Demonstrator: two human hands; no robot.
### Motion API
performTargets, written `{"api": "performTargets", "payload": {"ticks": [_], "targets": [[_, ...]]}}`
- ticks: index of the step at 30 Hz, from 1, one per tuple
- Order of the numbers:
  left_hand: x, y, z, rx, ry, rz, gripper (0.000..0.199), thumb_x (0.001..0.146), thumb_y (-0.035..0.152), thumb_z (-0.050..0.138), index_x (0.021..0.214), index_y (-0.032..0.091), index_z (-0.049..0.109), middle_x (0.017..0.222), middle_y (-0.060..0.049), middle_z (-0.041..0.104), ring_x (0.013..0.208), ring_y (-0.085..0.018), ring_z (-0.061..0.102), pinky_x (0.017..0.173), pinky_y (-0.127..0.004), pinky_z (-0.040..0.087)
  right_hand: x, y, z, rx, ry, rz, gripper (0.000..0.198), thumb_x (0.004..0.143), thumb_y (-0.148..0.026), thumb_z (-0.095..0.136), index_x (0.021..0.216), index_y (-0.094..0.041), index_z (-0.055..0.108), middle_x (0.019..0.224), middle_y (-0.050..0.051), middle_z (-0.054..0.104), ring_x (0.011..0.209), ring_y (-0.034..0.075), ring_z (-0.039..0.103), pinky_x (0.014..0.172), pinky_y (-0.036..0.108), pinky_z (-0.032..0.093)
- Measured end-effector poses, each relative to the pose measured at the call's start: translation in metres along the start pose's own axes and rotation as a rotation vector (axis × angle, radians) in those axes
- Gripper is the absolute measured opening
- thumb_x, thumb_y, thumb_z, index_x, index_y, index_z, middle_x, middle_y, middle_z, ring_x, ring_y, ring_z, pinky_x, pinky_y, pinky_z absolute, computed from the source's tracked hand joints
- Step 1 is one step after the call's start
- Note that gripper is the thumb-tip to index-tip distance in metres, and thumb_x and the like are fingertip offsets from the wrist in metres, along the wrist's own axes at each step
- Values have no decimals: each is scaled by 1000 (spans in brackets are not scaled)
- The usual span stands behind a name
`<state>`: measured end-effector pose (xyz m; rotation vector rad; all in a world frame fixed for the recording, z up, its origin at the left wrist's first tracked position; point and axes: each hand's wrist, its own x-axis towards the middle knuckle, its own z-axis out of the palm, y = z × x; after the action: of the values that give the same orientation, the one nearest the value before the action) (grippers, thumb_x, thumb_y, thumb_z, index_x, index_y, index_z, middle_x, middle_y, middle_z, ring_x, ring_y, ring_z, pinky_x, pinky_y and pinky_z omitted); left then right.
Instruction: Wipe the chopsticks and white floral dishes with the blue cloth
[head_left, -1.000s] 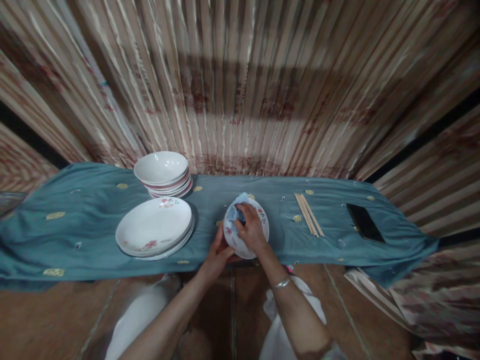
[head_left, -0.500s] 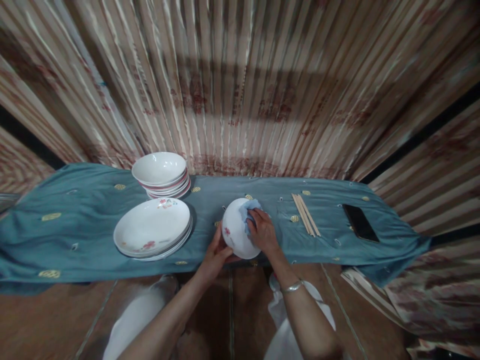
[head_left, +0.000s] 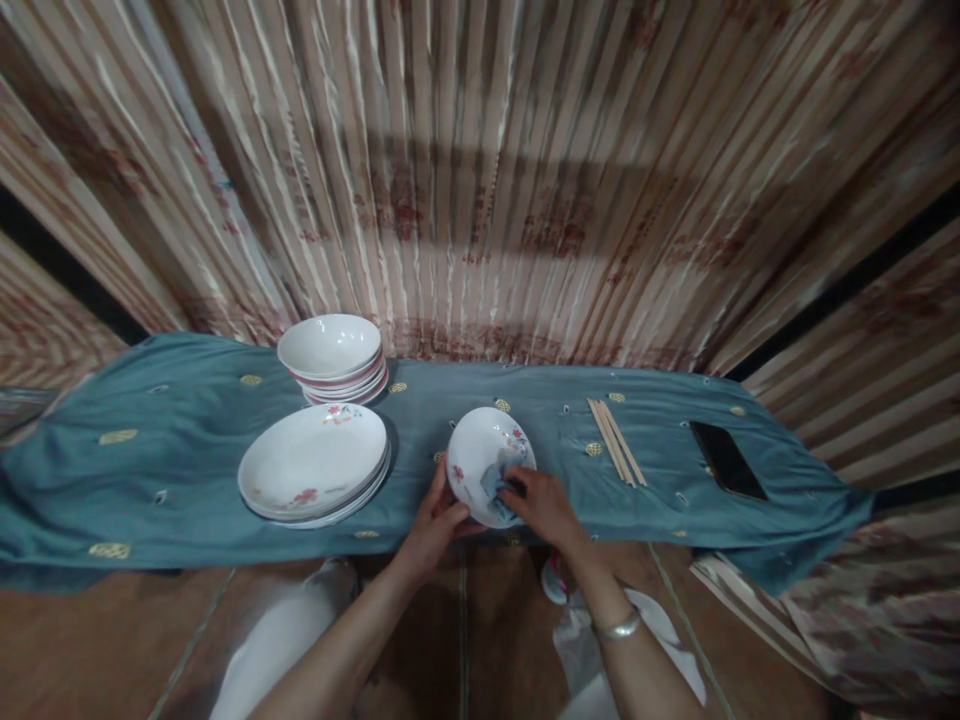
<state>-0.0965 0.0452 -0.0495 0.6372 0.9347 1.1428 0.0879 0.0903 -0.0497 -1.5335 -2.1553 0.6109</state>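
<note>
A small white plate point(head_left: 474, 448) with red flower prints is tilted up near the table's front edge. My left hand point(head_left: 437, 515) grips its lower left rim, the thumb on the face and the other fingers partly hidden beneath. Bunched in my right hand point(head_left: 541, 505) is a light blue cloth point(head_left: 498, 480), pressed on the plate's lower right face. To the left lies a stack of oval plates point(head_left: 315, 460) with flower prints. Behind that stack stands a pile of white bowls point(head_left: 330, 345) with red bands.
Several wooden chopsticks point(head_left: 616, 442) lie right of my hands, and a black phone point(head_left: 727, 460) is farther right. A teal patterned cloth point(head_left: 420, 400) covers the narrow table. A striped curtain point(head_left: 465, 200) hangs close behind it.
My right hand has slid the cloth from the plate's upper right face down to its lower right, uncovering printed flowers near the top. My left hand keeps its hold. The view has shifted slightly.
</note>
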Motion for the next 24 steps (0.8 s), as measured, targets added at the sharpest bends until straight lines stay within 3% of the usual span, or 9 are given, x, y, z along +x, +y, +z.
{"api": "performTargets", "payload": {"ticks": [7,13,18,24], "targets": [[1,1,1,17,18,-10,106,67,21,72,151,29,10,143,-12,46,110,-29,58,76,-39,58,-5,-14,4,374,-171,-43,16,80,-29,61,87,-20,71,80,0,71,73,16,64,68,24,46],[2,-2,-1,33,10,0,100,68,22,70,150,31,15,149,-10,40,121,-32,51,81,-41,57,4,-23,23,678,-146,-170,23,85,-33,56,97,-21,71,100,4,69,94,18,63,85,30,48],[-1,2,3,18,8,22,100,67,23,70,151,30,16,154,-8,31,131,-32,41,91,-42,52,11,-33,29,677,-50,-294,30,89,-32,51,113,-24,67,120,7,62,115,20,55,103,34,40],[-2,2,4,6,-28,12,104,68,26,71,151,31,9,155,-9,28,126,-33,47,88,-46,54,21,-35,37,496,81,-315,41,89,-30,48,128,-18,56,134,12,51,128,22,45,111,38,32]]}}
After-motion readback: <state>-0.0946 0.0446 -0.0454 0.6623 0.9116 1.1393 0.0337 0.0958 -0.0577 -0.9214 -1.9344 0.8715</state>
